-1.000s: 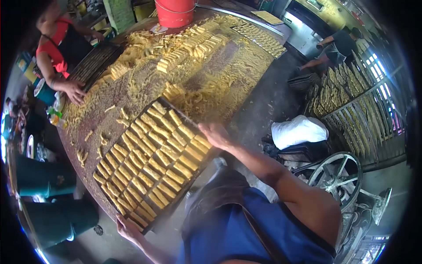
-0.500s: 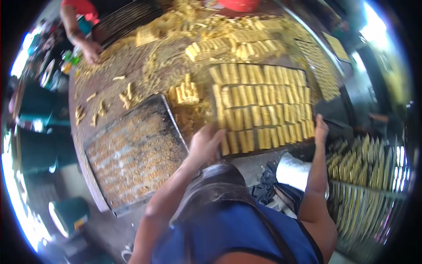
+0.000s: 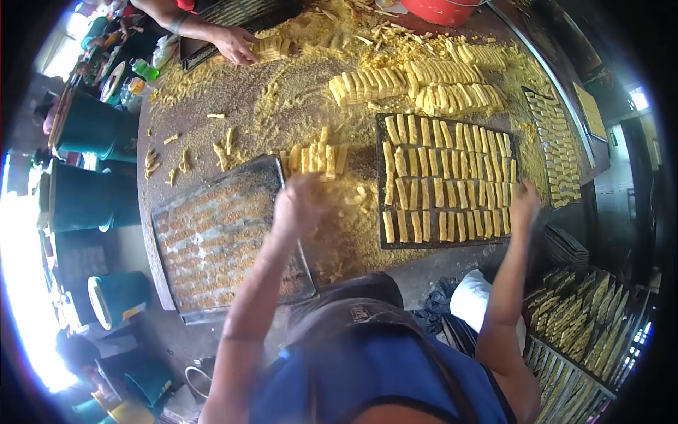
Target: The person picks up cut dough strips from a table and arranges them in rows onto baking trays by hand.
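A dark tray (image 3: 447, 249) filled with rows of yellow sticks (image 3: 445, 162) lies on the brown table (image 3: 233, 92). At its right edge is my right hand (image 3: 525, 203), fingers bent and blurred; whether it grips the rim is unclear. My left hand (image 3: 300, 205), smeared by motion, hangs over the right side of a second tray (image 3: 219, 240), which bears only crumbs and brown marks. Just beyond that hand sits a small pile of sticks (image 3: 318, 159). Stacked sticks (image 3: 367, 85) stand behind the filled tray.
A co-worker's hand (image 3: 235, 46) touches sticks at the back left, beside a dark tray. A red bucket (image 3: 441, 10) stands at the back. Another filled tray (image 3: 558, 152) lies at right. Racks of trays (image 3: 579, 311) stand low right; green bins (image 3: 92, 194) line the left.
The filled tray has moved from over the crumb-covered tray to the table at right. My left hand has left it and moved left. The co-worker's hand has shifted right to the sticks.
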Motion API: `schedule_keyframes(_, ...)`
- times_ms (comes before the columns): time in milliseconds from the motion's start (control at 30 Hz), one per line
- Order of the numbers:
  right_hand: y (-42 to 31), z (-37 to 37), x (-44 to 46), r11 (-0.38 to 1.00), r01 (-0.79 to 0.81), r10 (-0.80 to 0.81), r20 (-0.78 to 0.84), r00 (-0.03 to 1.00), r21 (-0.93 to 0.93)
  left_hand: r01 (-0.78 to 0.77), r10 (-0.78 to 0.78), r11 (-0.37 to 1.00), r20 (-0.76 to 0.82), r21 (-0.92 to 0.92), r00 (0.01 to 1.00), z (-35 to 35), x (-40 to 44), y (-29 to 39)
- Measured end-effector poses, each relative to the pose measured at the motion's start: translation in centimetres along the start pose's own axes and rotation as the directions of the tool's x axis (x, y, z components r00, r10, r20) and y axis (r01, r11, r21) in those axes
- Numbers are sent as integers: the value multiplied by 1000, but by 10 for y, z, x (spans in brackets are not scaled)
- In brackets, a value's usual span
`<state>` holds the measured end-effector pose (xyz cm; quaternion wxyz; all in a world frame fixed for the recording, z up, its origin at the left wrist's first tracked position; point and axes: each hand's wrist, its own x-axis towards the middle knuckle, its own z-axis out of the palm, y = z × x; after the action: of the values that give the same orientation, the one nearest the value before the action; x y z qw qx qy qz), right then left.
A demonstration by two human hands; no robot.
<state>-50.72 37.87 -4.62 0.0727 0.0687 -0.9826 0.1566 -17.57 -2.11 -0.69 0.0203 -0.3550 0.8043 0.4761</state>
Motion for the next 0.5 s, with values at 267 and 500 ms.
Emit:
schedule_keyframes(267,-346,84,-129,940,-187,-98,753,651,285,-448,317,708,321,546,893,-38,93,-36)
schedule_keyframes(500,-375,121,-145,725,-574,-46,859,510,380,-489,502,743,103,458,859,-22,84,-68)
